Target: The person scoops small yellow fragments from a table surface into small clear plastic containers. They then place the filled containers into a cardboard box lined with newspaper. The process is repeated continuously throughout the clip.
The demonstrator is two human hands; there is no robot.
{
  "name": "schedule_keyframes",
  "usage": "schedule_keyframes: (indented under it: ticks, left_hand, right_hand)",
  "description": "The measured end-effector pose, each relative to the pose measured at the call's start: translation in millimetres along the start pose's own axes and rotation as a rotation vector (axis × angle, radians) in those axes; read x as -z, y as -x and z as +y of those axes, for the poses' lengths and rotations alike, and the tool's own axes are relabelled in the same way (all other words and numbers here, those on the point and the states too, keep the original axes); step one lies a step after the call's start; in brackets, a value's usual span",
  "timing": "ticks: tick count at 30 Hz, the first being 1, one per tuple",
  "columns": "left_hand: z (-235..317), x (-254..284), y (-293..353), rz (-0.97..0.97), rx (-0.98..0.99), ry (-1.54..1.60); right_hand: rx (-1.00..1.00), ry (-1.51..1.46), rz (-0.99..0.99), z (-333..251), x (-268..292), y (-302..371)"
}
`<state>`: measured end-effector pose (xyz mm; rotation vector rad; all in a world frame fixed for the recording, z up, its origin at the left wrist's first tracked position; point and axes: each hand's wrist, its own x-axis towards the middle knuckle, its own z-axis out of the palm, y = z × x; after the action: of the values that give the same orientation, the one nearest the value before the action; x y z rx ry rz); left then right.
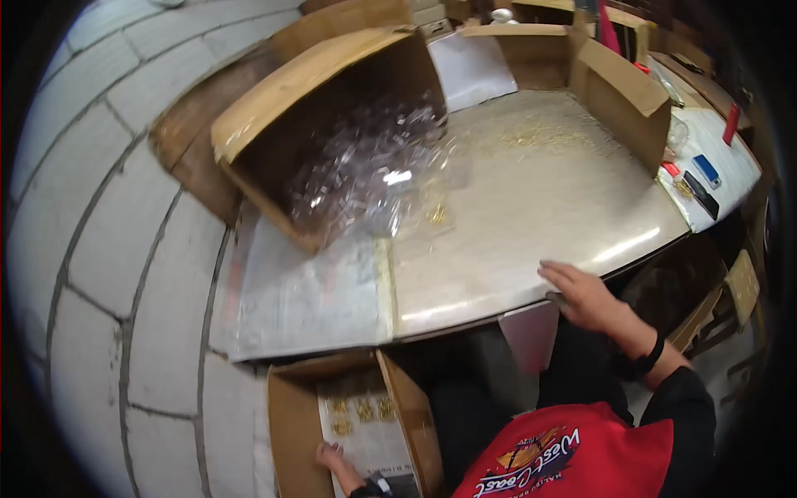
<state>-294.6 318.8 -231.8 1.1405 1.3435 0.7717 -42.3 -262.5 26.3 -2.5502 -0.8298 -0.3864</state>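
Observation:
My left hand point(338, 463) is low inside an open cardboard box point(290, 407) beside my lap. Its fingers are loosely bent and partly in view, and nothing shows in them. Close to its fingertips, several small clear packs of gold-coloured pieces point(364, 408) lie on printed paper point(378, 452) in the box. My right hand point(585, 296) is at the front edge of the table point(498, 249), fingers stretched toward the left and slightly blurred. No object is visible in it.
A large tilted carton point(274, 91) spills clear plastic cases point(374, 174) onto the table. Loose gold-coloured pieces point(548, 133) are scattered farther back, near a cardboard wall point(618, 108). At the right lie a blue box-shaped item point(707, 171) and a black tool point(701, 196). A block wall point(91, 274) borders the left.

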Motion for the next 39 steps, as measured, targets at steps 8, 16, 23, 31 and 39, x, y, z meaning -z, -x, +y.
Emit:
schedule_keyframes:
  ticks: [8, 16, 23, 31, 39]
  left_hand:
    - [187.8, -154.6, 144.7, -0.608, -0.548, -0.179]
    - [222.6, -359.1, 236.9, -1.167, -1.157, -0.674]
    - [209.0, -403.2, 236.3, -1.055, -1.455, -0.99]
    - [195.6, -371.0, 243.2, -1.15, -0.826, -0.445]
    - [170.8, -321.8, 306.3, -1.51, 0.257, 0.304]
  right_hand:
    - [-0.818, 0.318, 0.016, 263.3, 3.8, -135.6]
    - [-1.105, 0.345, -0.326, 289.7, -40.8, -262.7]
    - [-0.364, 0.571, -0.619, 169.7, -67.8, -196.2]
    - [-0.399, -0.05, -0.221, 133.8, -19.0, -94.5]
    - [-0.126, 0.071, -0.341, 82.3, -64.7, -76.8]
